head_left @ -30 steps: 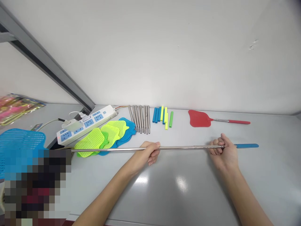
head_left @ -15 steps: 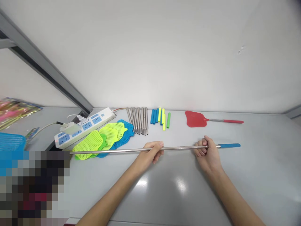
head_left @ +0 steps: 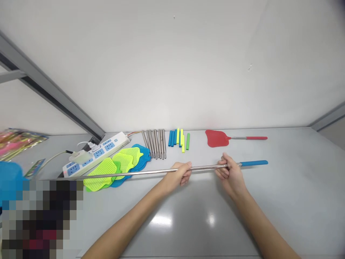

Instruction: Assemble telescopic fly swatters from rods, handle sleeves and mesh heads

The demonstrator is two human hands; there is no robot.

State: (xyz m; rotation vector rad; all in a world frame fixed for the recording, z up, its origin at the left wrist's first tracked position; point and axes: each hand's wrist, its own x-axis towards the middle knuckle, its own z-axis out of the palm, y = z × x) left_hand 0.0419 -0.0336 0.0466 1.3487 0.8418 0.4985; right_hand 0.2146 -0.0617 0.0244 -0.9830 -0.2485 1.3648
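A long telescopic fly swatter lies across both my hands, its thin metal rod (head_left: 151,172) stretched out toward the left and its blue handle (head_left: 254,163) at the right end. My left hand (head_left: 178,174) is closed around the middle of the rod. Just left of the handle, my right hand (head_left: 230,174) grips the rod with curled fingers. At the far left edge is a blurred blue swatter head (head_left: 10,172), toward which the rod runs; the join is unclear. Beneath the rod lie overlapping yellow-green swatter heads (head_left: 101,174) and blue swatter heads (head_left: 142,160).
Several metal rods (head_left: 156,144) lie by the wall, beside blue and yellow sleeves (head_left: 172,138) and a green sleeve (head_left: 188,141). Farther right is a red fly swatter (head_left: 217,138). A power strip (head_left: 98,153) with plugs and packaged items (head_left: 18,142) are at left.
The view has shifted slightly. My left hand is closer to my right hand and the blue handle. Both hands still hold the rod.
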